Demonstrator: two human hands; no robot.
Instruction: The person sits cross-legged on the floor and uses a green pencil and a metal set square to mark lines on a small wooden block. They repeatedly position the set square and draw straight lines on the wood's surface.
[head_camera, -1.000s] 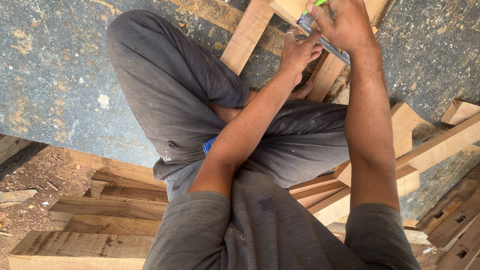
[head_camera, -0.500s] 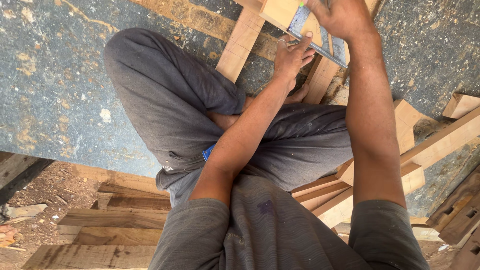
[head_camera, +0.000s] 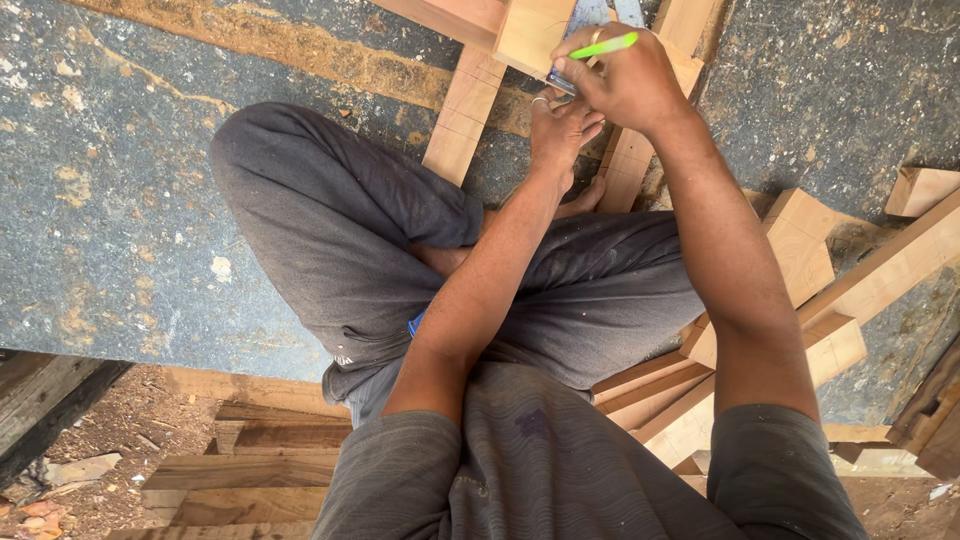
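Observation:
I sit cross-legged in grey trousers on a dark stone floor. My left hand (head_camera: 556, 128), a ring on one finger, pinches the near end of a metal square (head_camera: 562, 82). The square lies against a pale wooden block (head_camera: 533, 30). Just above and partly over it, my right hand (head_camera: 628, 82) holds a green pencil (head_camera: 603, 46) with its tip at the square's edge. Beneath the hands lie two wooden strips (head_camera: 458, 118) with pencil lines across them. The right hand hides most of the square's blade.
Pale cut timber pieces (head_camera: 815, 255) are stacked at my right, with a small offcut (head_camera: 918, 190) beyond them. Rough planks (head_camera: 255, 470) lie beneath me at the lower left, beside dirt and debris. Dark wood with mortise slots (head_camera: 935, 420) sits at the right edge.
The right hand has come down onto the near end of the square, close to my left hand, and the green pencil now shows above its fingers. My view has shifted forward.

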